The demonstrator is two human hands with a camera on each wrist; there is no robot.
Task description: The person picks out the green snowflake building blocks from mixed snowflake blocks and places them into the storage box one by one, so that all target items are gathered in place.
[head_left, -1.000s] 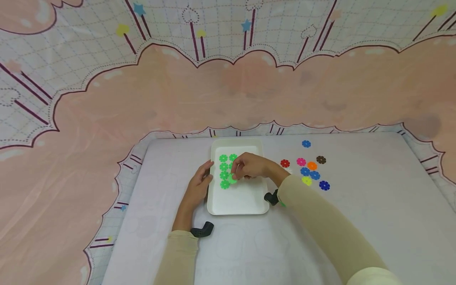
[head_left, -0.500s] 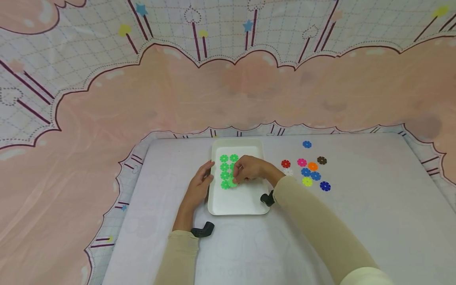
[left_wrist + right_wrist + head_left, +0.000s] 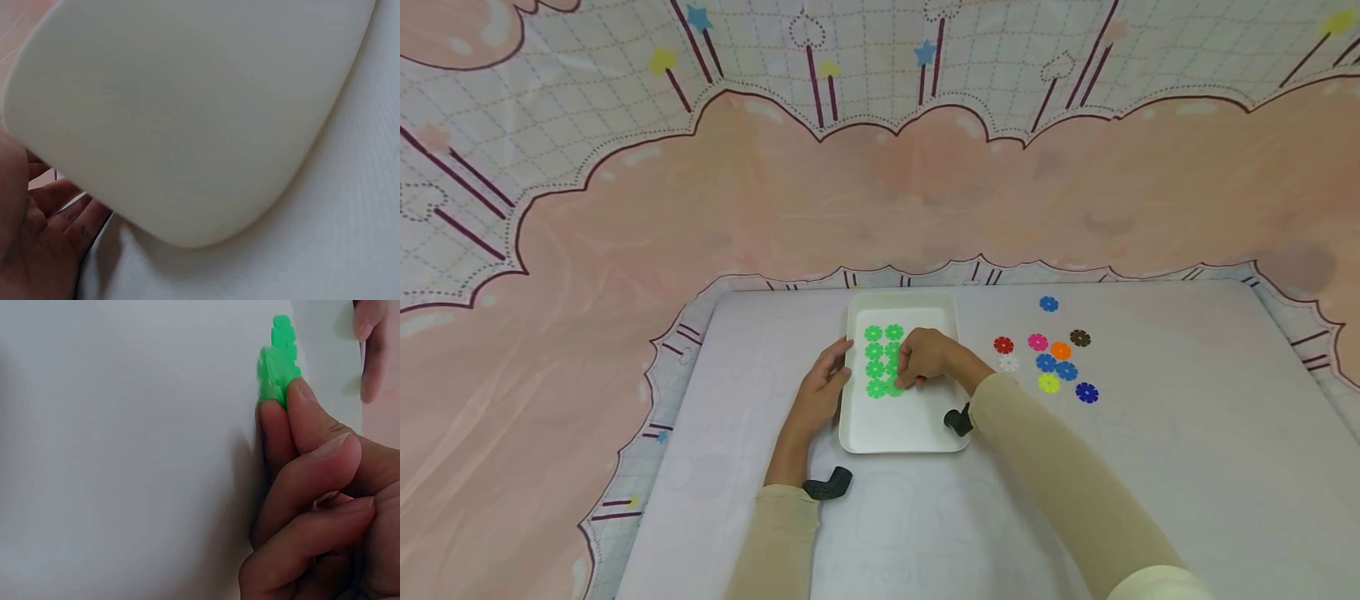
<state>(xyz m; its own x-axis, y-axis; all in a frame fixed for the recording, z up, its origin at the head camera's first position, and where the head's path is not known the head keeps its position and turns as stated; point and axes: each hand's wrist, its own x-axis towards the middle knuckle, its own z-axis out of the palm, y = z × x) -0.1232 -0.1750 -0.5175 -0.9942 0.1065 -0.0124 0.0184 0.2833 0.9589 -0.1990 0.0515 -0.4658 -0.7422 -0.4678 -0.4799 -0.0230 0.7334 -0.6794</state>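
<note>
In the head view, a white tray (image 3: 904,429) holds several green flower-shaped plastic discs (image 3: 874,351), set in two columns. My right hand (image 3: 927,354) is over the tray and pinches a green flower-shaped disc (image 3: 892,389) at the lower end of the right column. The right wrist view shows that disc (image 3: 271,376) between thumb and forefinger, the other fingers curled, with more green behind it. My left hand (image 3: 816,392) rests against the tray's left side, its thumb and fingers extended along the edge. The left wrist view shows it (image 3: 53,240) beside the tray rim, partly hidden.
Right of the tray lie loose flower-shaped discs: a red one (image 3: 1003,345), a pink one (image 3: 1037,342), an orange one (image 3: 1061,351), a yellow one (image 3: 1048,382), a brown one (image 3: 1080,337), a white one (image 3: 1008,363) and several blue ones (image 3: 1087,392). A white cloth (image 3: 1187,467) covers the table.
The right hand has shifted slightly right and down, bringing its green disc level with the lowest disc of the left column. The left hand stays at the tray's edge.
</note>
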